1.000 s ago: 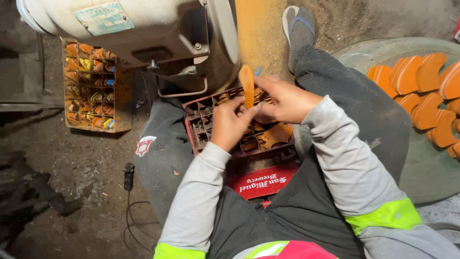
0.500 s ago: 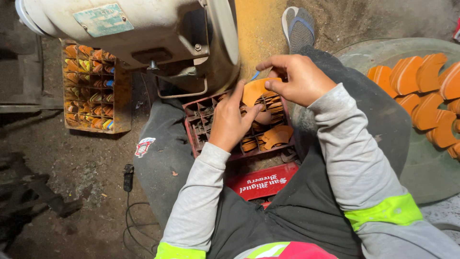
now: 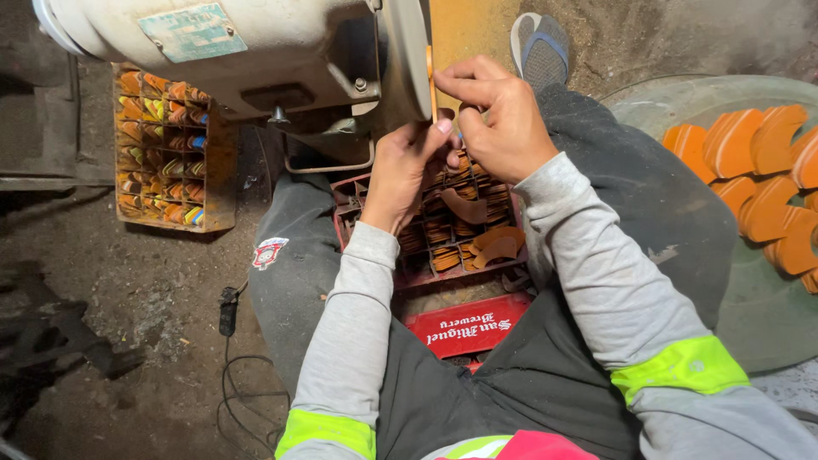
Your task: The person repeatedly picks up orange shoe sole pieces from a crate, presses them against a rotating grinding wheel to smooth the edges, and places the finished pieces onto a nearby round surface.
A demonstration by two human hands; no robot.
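Both my hands pinch one thin orange curved piece (image 3: 431,78), held edge-on against the grinding wheel (image 3: 407,60) of a cream-coloured bench grinder (image 3: 239,47). My left hand (image 3: 407,169) grips the piece from below with thumb and fingers. My right hand (image 3: 498,115) grips it from the right, fingers curled over its top. Under my hands, between my knees, sits a red divided crate (image 3: 430,260) holding several brown and orange curved pieces (image 3: 494,245).
A second divided crate (image 3: 162,153) full of orange pieces stands at the left on the dirt floor. At the right, a round grey tray (image 3: 733,307) carries several larger orange curved pieces (image 3: 758,162). A black cable (image 3: 228,358) lies beside my left leg. My sandalled foot (image 3: 542,47) rests ahead.
Both hands have lifted the orange piece up from over the crate and brought it against the grinding wheel, turning it edge-on.
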